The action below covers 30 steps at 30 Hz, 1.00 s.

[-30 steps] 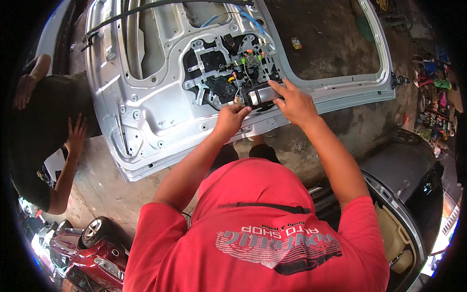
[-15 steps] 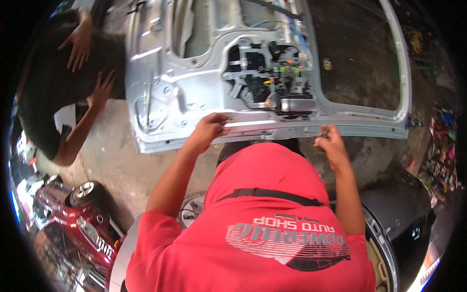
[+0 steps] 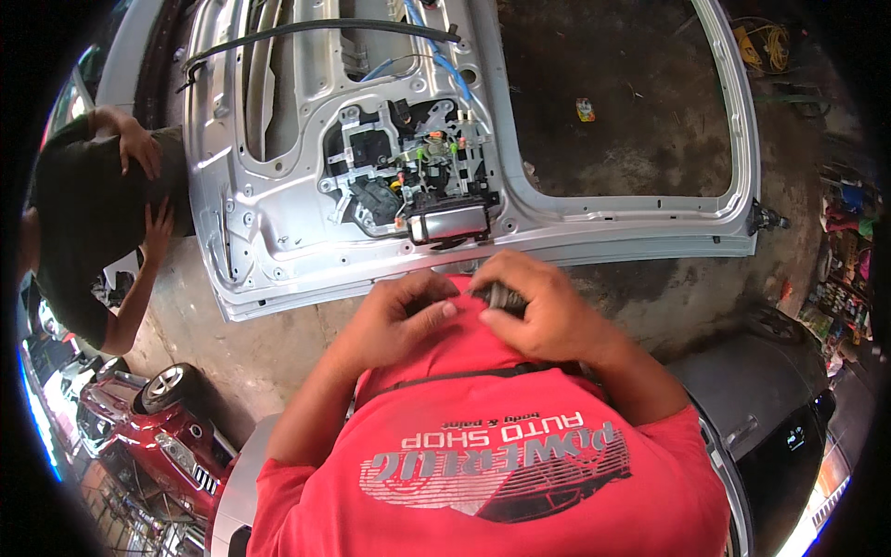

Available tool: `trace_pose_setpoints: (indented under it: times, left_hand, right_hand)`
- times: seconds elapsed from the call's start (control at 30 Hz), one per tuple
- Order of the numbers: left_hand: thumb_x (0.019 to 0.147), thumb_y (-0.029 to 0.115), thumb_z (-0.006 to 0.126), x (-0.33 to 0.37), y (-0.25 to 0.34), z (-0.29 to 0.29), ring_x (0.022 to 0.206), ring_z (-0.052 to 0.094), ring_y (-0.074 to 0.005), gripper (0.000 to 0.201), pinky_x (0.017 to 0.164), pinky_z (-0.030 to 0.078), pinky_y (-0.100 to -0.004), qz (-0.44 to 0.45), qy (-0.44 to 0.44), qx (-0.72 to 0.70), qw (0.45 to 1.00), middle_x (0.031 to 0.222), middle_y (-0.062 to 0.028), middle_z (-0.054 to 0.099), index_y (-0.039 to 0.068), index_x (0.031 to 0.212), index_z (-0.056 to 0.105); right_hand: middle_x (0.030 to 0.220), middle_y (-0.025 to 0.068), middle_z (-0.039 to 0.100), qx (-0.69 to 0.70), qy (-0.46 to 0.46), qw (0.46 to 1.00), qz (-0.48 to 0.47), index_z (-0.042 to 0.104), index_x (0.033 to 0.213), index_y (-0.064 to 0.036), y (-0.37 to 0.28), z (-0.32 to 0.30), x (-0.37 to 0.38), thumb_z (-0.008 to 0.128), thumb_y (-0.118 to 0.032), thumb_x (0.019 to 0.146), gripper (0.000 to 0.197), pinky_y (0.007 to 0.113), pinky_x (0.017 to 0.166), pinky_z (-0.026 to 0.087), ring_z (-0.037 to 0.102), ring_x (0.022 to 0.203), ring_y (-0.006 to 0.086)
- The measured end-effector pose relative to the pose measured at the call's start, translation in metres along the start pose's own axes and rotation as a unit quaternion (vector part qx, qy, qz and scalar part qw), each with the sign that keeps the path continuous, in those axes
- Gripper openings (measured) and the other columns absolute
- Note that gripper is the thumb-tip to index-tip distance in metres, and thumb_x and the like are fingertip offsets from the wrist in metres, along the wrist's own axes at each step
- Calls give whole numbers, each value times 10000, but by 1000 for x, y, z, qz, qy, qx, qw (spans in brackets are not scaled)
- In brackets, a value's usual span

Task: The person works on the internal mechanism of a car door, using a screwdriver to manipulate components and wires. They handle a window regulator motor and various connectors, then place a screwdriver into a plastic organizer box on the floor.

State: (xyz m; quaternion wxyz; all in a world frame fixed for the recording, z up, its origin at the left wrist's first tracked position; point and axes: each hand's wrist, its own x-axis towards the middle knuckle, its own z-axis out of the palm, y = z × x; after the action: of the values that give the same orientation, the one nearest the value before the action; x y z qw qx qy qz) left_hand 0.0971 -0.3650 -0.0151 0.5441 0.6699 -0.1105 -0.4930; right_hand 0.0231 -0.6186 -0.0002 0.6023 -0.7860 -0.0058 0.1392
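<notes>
Both hands are close together in front of my red shirt, just short of the near edge of a silver car door. My right hand is closed around a short dark cylindrical thing; its kind is mostly hidden by the fingers. Beside it, my left hand is loosely curled, thumb apart from the fingers, and nothing shows in the gap. In the door's cutout sits a black mechanism with coloured clips and a shiny metal-faced piece at its near edge.
At the left a person in dark clothes has both hands near the door's end. A black rubber strip and blue wiring lie on the door. A red toy car stands lower left, a dark car lower right.
My hands have come together from well apart, moving back from the door's edge toward my shirt. The view has shifted, so the door appears farther left. The other person's hands are now closer together.
</notes>
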Motion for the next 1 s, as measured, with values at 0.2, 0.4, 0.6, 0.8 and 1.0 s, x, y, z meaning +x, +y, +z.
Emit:
trace_pose_setpoints:
  times: [0.2, 0.4, 0.6, 0.8, 1.0]
  left_hand:
    - [1026, 114, 698, 6, 27, 35, 845, 612, -89, 145, 780, 540, -311, -4, 38, 87, 995, 896, -73, 736, -25, 1037, 735]
    - [1026, 103, 677, 3, 23, 45, 836, 587, -66, 135, 750, 512, -284, -17, 63, -5, 998, 885, -20, 703, -22, 1014, 726]
    - [1030, 100, 675, 3, -4, 36, 809, 530, -35, 115, 701, 463, -255, 7, 33, -122, 992, 863, 46, 628, -3, 985, 698]
    - [1047, 127, 678, -3, 1, 21, 810, 533, -37, 152, 699, 463, -257, -9, 13, -124, 992, 867, 48, 634, 2, 960, 687]
    - [1063, 143, 669, -6, 8, 9, 798, 538, -55, 184, 709, 459, -249, -3, 0, -93, 996, 869, 31, 657, 3, 943, 676]
  right_hand:
    - [959, 118, 664, -44, -7, 992, -118, 685, 999, -75, 13, -9, 4, 780, -100, 802, 220, 463, 744, 560, 690, 881, 353]
    - [941, 86, 673, -75, -7, 985, -157, 706, 930, -90, 12, -16, 9, 793, -87, 780, 174, 441, 700, 574, 698, 843, 309]
    - [967, 91, 666, -98, -19, 983, -154, 711, 965, -81, -1, -8, 14, 778, -88, 799, 179, 453, 721, 584, 703, 872, 322]
    - [934, 106, 625, -107, 12, 985, -134, 667, 921, -60, -8, 10, 15, 764, -71, 771, 179, 458, 725, 576, 681, 843, 335]
    - [931, 133, 603, -60, 33, 990, -125, 633, 935, -41, -9, 20, 14, 742, -45, 778, 191, 465, 724, 566, 668, 831, 353]
